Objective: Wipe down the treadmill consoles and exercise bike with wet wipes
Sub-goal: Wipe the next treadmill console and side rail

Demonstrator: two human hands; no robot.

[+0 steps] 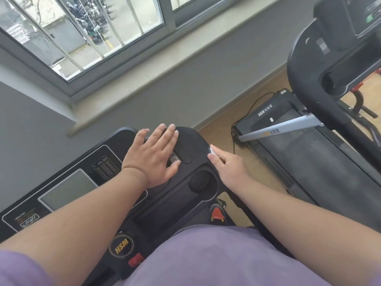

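A black treadmill console with a grey screen fills the lower left. My left hand lies flat on its upper right corner, fingers straight and spread. My right hand is at the console's right edge, next to a round cup holder. Its fingers curl around a small white wet wipe, which shows only at the fingertips and presses against the console's rim. A second treadmill stands to the right, its console at the upper right.
A window with a grey sill runs along the wall behind the console. A black cable lies on the wooden floor between the two machines. A red safety key sits low on the near console.
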